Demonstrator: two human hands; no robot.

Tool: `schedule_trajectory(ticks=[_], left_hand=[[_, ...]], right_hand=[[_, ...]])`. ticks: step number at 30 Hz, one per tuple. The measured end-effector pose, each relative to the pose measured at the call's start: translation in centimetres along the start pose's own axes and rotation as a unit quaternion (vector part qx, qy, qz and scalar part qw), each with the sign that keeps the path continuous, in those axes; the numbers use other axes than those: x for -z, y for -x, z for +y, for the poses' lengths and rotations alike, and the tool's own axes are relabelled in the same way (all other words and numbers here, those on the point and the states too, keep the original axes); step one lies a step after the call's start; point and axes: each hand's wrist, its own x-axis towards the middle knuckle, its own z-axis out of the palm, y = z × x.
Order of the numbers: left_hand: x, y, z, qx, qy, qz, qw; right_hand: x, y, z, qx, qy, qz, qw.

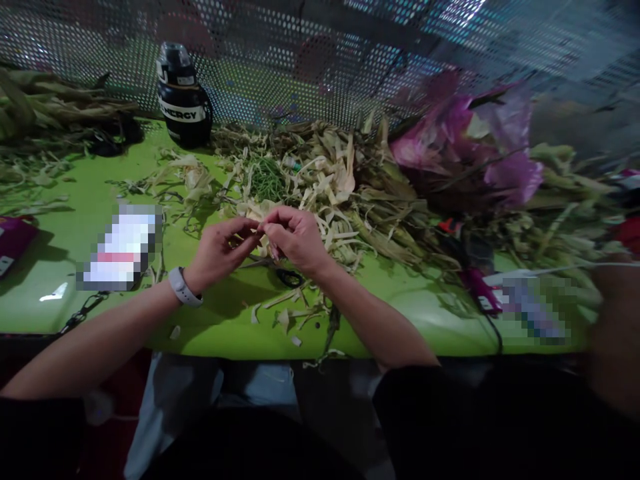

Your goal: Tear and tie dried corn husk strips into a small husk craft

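My left hand and my right hand meet above the middle of a green table. The fingertips of both hands are pinched together, touching or nearly so. Whatever lies between them is too small to make out. Just beyond the hands lies a heap of pale, shredded husk-like strips. A small bunch of thin green stems rests on that heap. Below my right hand is a dark ring-shaped loop. A pale wristband is on my left wrist.
A black bottle stands at the back. A phone, blurred out, is on the left. Long dry leaves and a pink plastic bag fill the right. Perforated metal mesh rises behind. Another person's arm is at the right edge.
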Motion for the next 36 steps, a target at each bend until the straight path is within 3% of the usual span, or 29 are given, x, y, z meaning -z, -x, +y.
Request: schedule_trajectory(ticks=[6,9,12,14,18,21,24,28,31,36], left_hand=[[0.3,-0.6,0.2,0.153,0.152,-0.059,0.975],[0.4,-0.7,0.3,0.203,0.192,-0.036,0.959],[0.5,-0.8,0.1,0.223,0.216,0.008,0.950],[0.4,-0.9,-0.1,0.240,0.226,0.037,0.943],[0.2,-0.9,-0.2,0.262,0.245,0.071,0.931],[0.1,-0.8,-0.3,0.262,0.238,0.071,0.932],[0.4,-0.8,-0.4,0.227,0.209,0.045,0.950],[1.5,-1.4,-0.4,0.119,0.148,-0.002,0.982],[2.3,-1.8,0.1,0.080,0.132,-0.076,0.985],[2.8,-1.9,0.8,0.031,0.109,-0.120,0.986]], right_hand=[[0.8,-0.5,0.1,-0.017,-0.017,-0.023,0.999],[1.3,-0.7,0.1,-0.026,0.009,-0.030,0.999],[2.0,-0.7,-0.3,0.004,0.106,-0.046,0.993],[2.4,-0.8,-0.5,0.060,0.220,-0.053,0.972],[2.8,-1.0,-0.1,0.171,0.405,-0.083,0.894],[3.0,-1.3,0.5,0.197,0.440,-0.098,0.870],[3.4,-1.6,1.1,0.212,0.440,-0.100,0.867],[4.2,-2.0,1.7,0.233,0.391,-0.116,0.883],[4.4,-2.3,2.1,0.248,0.341,-0.133,0.897],[4.3,-2.5,2.3,0.251,0.292,-0.170,0.907]])
